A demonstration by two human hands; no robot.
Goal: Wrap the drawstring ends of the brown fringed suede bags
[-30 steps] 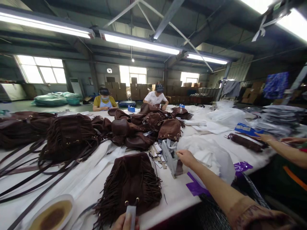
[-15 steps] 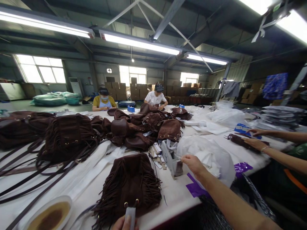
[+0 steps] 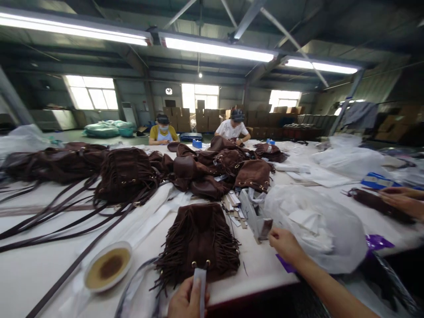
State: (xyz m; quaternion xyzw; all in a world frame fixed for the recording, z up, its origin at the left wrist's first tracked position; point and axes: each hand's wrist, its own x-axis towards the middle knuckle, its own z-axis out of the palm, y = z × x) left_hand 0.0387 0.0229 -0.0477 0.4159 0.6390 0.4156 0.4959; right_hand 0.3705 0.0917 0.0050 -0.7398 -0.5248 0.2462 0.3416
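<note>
A dark brown fringed suede bag (image 3: 202, 238) lies on the table in front of me, gold eyelets toward my side. My left hand (image 3: 185, 298) is closed on a pale grey strip (image 3: 199, 285) by the two eyelets, thumb pressed on top. Off to the right, my right hand (image 3: 286, 245) is pinched beside the small brownish end piece of a grey holder (image 3: 250, 212). It looks like a tape dispenser, but what the fingertips hold is too small to make out. Paper labels (image 3: 233, 201) are heaped beside the holder.
More brown bags (image 3: 126, 176) with long straps cover the table's far side. A bowl of brown paste (image 3: 107, 267) stands left. A clear plastic bag (image 3: 318, 225) bulges by my right arm. A co-worker's hands (image 3: 404, 198) are at the right; two people (image 3: 232, 130) sit across.
My view has turned to the left, so everything sits further right in the picture. Both hands keep nearly the same places beside the bag and the grey holder.
</note>
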